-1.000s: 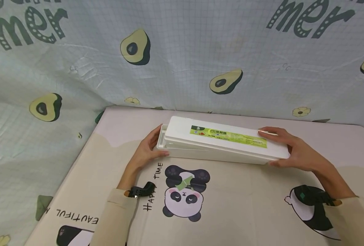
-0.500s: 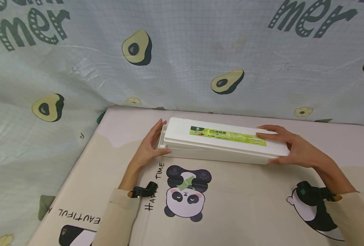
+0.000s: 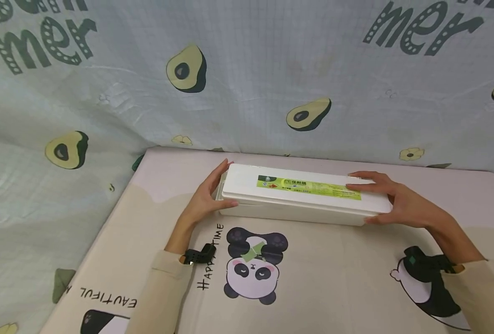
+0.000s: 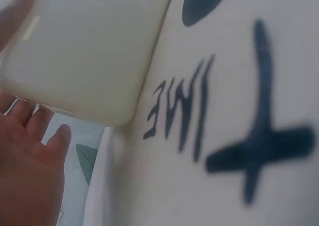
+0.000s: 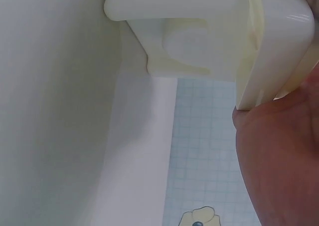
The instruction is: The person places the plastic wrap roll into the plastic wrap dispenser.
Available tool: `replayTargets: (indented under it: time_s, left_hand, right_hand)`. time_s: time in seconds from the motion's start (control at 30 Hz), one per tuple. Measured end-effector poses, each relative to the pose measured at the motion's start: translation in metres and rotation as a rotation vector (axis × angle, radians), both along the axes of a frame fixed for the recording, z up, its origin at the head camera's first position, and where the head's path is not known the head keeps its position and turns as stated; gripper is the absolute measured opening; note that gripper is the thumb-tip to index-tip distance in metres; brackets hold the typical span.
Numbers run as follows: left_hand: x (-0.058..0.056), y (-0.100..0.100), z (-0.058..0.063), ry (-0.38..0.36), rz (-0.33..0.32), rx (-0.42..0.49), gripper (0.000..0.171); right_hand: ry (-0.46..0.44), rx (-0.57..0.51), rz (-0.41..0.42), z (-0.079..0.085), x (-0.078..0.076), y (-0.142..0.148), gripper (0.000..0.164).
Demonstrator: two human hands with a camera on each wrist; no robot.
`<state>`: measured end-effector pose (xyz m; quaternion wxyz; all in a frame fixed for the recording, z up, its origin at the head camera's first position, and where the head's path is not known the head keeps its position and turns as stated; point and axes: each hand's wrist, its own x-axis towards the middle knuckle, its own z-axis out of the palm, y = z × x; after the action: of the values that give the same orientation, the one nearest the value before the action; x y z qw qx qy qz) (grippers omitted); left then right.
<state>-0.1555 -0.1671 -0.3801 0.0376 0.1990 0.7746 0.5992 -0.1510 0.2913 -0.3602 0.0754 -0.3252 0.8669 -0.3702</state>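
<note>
A long white cling film box point(image 3: 293, 211) with a white lid point(image 3: 243, 178) lies across the far part of the table. Its lid bears a green label point(image 3: 309, 187) and lies almost level, with a narrow step along the left end. My left hand point(image 3: 203, 199) grips the left end, thumb on the front and fingers behind. My right hand point(image 3: 406, 204) holds the right end, fingers over the top and thumb at the lower front. In the right wrist view, the end of the box point(image 5: 284, 41) meets the hand. What is inside the box is hidden.
Under the box, the table point(image 3: 322, 269) has a cover printed with pandas and lettering. A pale cloth point(image 3: 247, 55) with avocado prints hangs behind and to the left. Dark bands point(image 3: 201, 255) sit on both wrists.
The lid's left end has come down toward the base, narrowing the gap there. My left hand has shifted slightly right and forward, its thumb further along the front. The right hand has barely moved.
</note>
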Motion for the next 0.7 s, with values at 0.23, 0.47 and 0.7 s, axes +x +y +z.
replayTargets:
  time_s: [0.23, 0.47, 0.7]
  left_hand:
    - [-0.001, 0.000, 0.005, -0.005, 0.003, -0.030, 0.096]
    - [-0.001, -0.002, 0.009, -0.045, 0.012, -0.043, 0.097]
    - [0.004, -0.006, 0.015, -0.044, 0.036, -0.098, 0.097]
  right_hand:
    - [0.017, 0.004, 0.002, 0.001, 0.002, 0.000, 0.081]
    - [-0.011, 0.015, -0.108, 0.000, 0.006, -0.002, 0.094]
    - [0.018, 0.026, -0.217, -0.007, 0.013, -0.004, 0.096]
